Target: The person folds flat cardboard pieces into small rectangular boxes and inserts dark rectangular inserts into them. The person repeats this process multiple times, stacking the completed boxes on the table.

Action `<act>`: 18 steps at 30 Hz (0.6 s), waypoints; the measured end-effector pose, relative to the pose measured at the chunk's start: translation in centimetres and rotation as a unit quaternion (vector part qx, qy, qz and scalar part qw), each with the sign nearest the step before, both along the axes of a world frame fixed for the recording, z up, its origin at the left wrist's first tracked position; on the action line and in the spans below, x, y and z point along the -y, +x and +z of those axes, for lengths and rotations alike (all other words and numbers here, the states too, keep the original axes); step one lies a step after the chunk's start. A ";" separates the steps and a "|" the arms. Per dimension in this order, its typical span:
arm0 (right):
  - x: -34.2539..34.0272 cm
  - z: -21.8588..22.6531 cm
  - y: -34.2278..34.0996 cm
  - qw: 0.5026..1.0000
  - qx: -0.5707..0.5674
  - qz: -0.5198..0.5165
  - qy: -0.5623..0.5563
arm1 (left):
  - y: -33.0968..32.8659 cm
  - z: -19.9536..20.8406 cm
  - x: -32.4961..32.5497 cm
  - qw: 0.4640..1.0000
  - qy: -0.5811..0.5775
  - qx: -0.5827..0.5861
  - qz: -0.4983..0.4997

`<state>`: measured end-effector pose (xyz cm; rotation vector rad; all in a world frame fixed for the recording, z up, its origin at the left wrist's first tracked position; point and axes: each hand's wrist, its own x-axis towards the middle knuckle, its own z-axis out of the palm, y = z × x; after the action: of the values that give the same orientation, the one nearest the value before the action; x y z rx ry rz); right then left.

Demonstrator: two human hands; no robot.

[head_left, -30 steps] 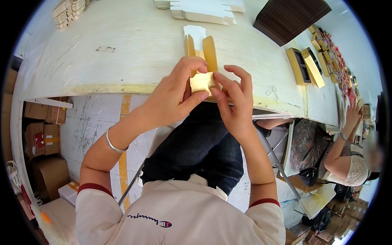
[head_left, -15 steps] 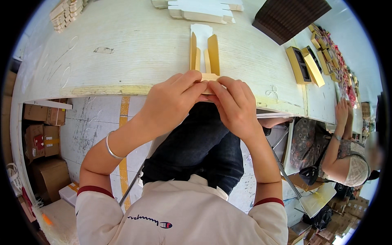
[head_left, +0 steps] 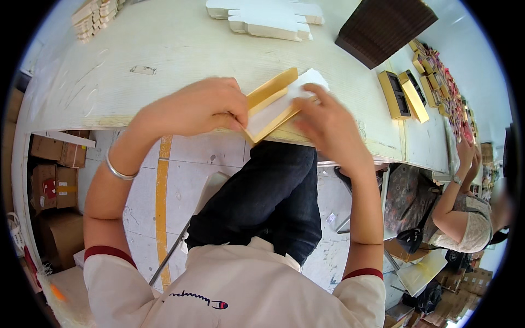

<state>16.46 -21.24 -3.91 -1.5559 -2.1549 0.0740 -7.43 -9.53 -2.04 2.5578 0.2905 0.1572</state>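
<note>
A half-folded gold cardboard box (head_left: 269,93) with a white inside is tilted at the table's near edge. Its two long sides stand up, and a white flap lies open at the far end. My left hand (head_left: 205,106) is closed on the box's near left corner, thumb and fingers pinching the wall. Beside the right wall is my right hand (head_left: 333,126), its fingers bent and smeared by motion. Whether those fingers grip the box I cannot make out.
Flat white box blanks (head_left: 268,19) lie stacked at the far side of the table (head_left: 180,49). More folded card pieces (head_left: 94,19) sit far left. A dark brown ribbed box (head_left: 383,27) and gold boxes with black inserts (head_left: 396,95) stand right. Another person (head_left: 459,213) works farther right.
The box has turned, its far end now pointing right. My hands have parted from its near end: the left moved left, still holding a corner, and the right moved to the right wall.
</note>
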 end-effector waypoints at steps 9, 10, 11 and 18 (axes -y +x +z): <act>2.0 -1.0 -4.2 0.994 -0.070 0.060 0.062 | 1.3 0.0 4.7 0.971 0.193 0.036 0.135; 2.5 -0.2 -4.7 0.990 -0.100 0.074 0.064 | 1.0 -0.9 4.7 0.981 0.146 0.026 0.121; 2.6 0.3 -4.9 0.985 -0.130 0.086 0.068 | 0.8 -1.6 4.6 0.989 0.099 0.017 0.105; 0.6 -0.1 -0.8 0.984 -0.093 0.146 -0.052 | -0.3 -2.0 2.4 0.994 -0.025 0.095 0.043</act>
<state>15.68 -21.88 -4.00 -1.2209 -2.2396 0.4159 -7.75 -11.94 -4.04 2.4606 0.3269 0.4175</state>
